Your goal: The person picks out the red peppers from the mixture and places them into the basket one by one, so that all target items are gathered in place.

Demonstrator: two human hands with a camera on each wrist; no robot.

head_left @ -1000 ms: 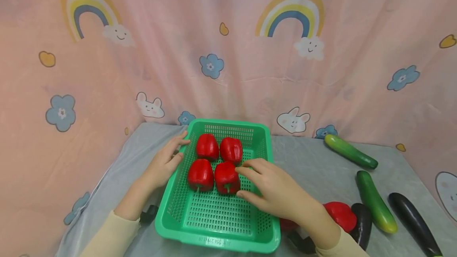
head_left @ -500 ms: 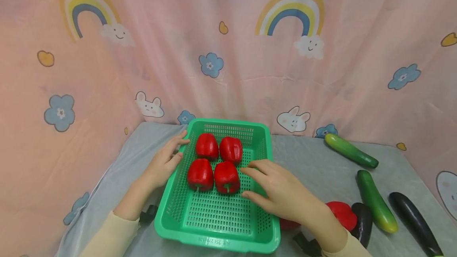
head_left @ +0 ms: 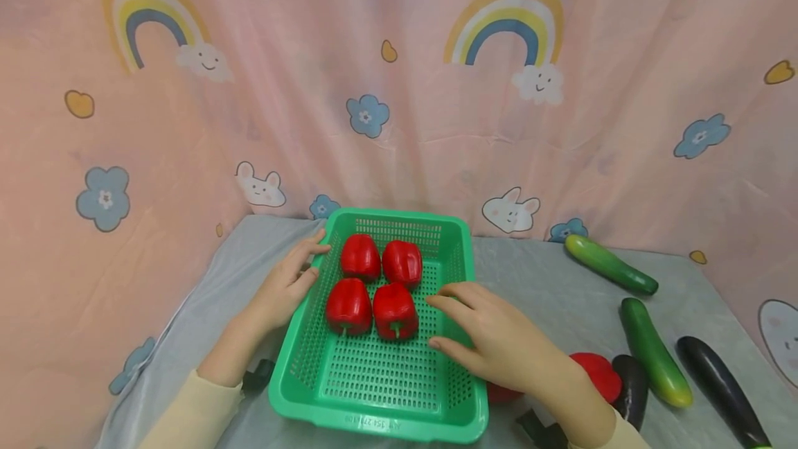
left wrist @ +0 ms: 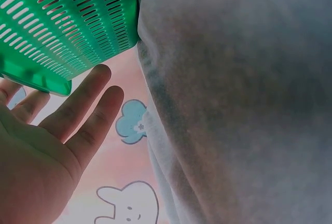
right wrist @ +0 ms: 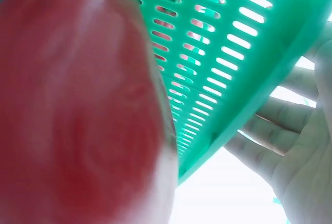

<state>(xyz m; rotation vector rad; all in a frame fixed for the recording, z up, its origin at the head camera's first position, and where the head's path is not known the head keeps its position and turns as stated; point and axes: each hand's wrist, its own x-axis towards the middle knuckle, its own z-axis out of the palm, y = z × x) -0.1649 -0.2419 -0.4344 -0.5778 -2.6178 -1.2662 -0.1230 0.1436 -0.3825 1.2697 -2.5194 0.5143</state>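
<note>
A green plastic basket (head_left: 380, 428) holds several red bell peppers, bunched toward its far left. My left hand (head_left: 288, 286) rests at the basket's left rim with fingers extended; the left wrist view shows this hand (left wrist: 57, 136) beside the slotted wall. Over the right rim hovers my right hand (head_left: 492, 335), fingers loosely bent and holding nothing. The nearest pepper to it is the front right one (head_left: 395, 312), a small gap away. In the right wrist view, a red bell pepper (right wrist: 78, 110) outside the basket fills the left side, with my right hand's fingers (right wrist: 282, 115) across the rim.
Right of the basket lie two green cucumber-like vegetables (head_left: 611, 265) (head_left: 654, 352), a dark eggplant (head_left: 723, 390), another dark one (head_left: 632, 390) and a red pepper (head_left: 596, 374). A pink patterned curtain (head_left: 399, 89) hangs behind the grey cloth (head_left: 524, 262).
My right hand has drawn slightly to the right, away from the front right pepper. The left hand, basket and peppers have stayed in place.
</note>
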